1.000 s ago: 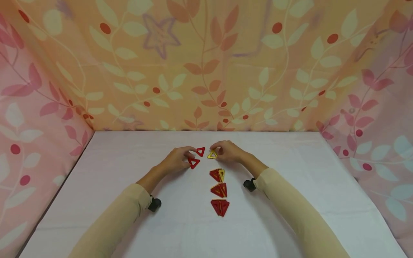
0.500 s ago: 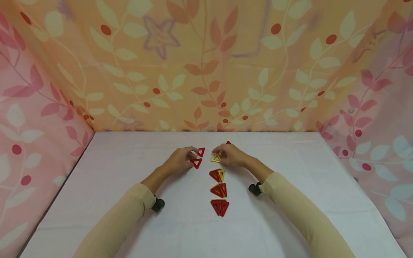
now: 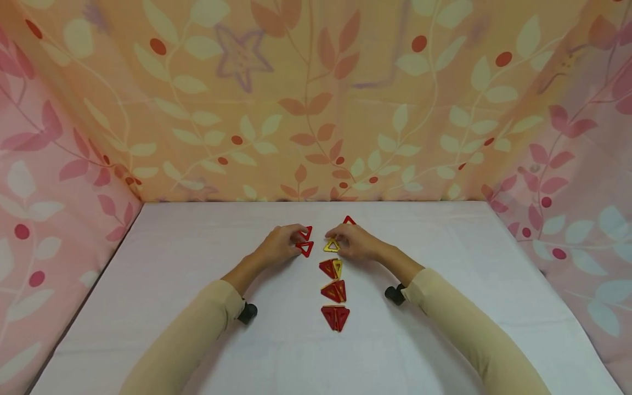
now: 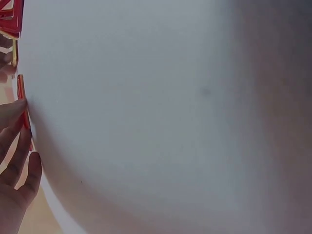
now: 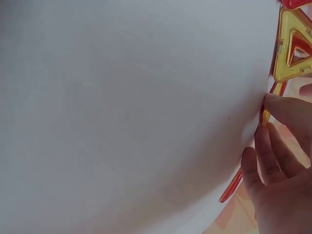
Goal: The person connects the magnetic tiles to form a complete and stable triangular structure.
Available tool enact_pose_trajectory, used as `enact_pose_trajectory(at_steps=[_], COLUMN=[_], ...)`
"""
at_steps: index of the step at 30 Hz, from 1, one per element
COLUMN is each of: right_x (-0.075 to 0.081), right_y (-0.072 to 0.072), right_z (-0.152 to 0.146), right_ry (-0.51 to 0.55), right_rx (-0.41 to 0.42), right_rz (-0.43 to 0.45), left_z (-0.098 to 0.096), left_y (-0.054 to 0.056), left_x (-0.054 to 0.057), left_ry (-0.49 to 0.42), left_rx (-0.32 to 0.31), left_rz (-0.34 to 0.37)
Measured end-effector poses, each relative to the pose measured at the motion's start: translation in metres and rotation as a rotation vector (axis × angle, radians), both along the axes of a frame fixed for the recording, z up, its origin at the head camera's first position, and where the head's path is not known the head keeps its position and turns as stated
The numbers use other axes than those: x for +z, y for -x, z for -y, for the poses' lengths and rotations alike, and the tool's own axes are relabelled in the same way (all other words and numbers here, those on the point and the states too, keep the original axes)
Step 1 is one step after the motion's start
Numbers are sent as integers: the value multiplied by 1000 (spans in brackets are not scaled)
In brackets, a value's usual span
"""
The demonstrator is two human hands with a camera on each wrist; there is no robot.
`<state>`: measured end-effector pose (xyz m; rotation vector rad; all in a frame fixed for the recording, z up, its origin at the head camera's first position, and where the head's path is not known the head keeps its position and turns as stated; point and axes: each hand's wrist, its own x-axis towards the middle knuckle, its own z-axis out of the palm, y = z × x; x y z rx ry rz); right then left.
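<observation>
My left hand (image 3: 280, 245) pinches a flat red triangular magnetic tile (image 3: 309, 249) at its left side, low over the table. Its fingers overlap a second red triangle tile (image 3: 309, 232) just behind. Opposite, my right hand (image 3: 357, 242) grips a yellow triangle tile (image 3: 329, 250) between thumb and fingers. In the left wrist view the red tile (image 4: 26, 117) shows edge-on at the fingertips. In the right wrist view the held yellow tile (image 5: 265, 117) is also edge-on. Another red triangle tile (image 3: 349, 218) lies partly hidden behind my right hand.
Three small tile structures stand in a column towards me: a red and yellow one (image 3: 327, 268), a mostly red one (image 3: 333, 291) and a red one (image 3: 329, 316) nearest. White cloth (image 3: 187, 247) covers the table, and patterned curtains (image 3: 316, 126) enclose its back and sides.
My left hand has slid right with its red tile. My right hand has come right and nearer with the yellow tile, uncovering a red tile behind it. The three structures stay put.
</observation>
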<state>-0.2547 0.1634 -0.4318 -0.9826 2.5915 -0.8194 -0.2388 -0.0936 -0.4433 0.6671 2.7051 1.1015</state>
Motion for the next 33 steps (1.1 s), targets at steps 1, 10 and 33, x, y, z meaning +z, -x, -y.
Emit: enact_pose_trajectory(at_steps=[1, 10, 33], right_x=[0, -3, -2], right_y=[0, 0, -1], right_z=[0, 0, 4], right_ry=[4, 22, -6], right_rx=[1, 24, 41], right_rz=[-1, -13, -71], left_z=[0, -4, -23], left_y=[1, 4, 3], left_x=[-1, -3, -4], left_ry=[-1, -25, -13], left_rx=[-1, -15, 1], left_rz=[-1, -25, -24])
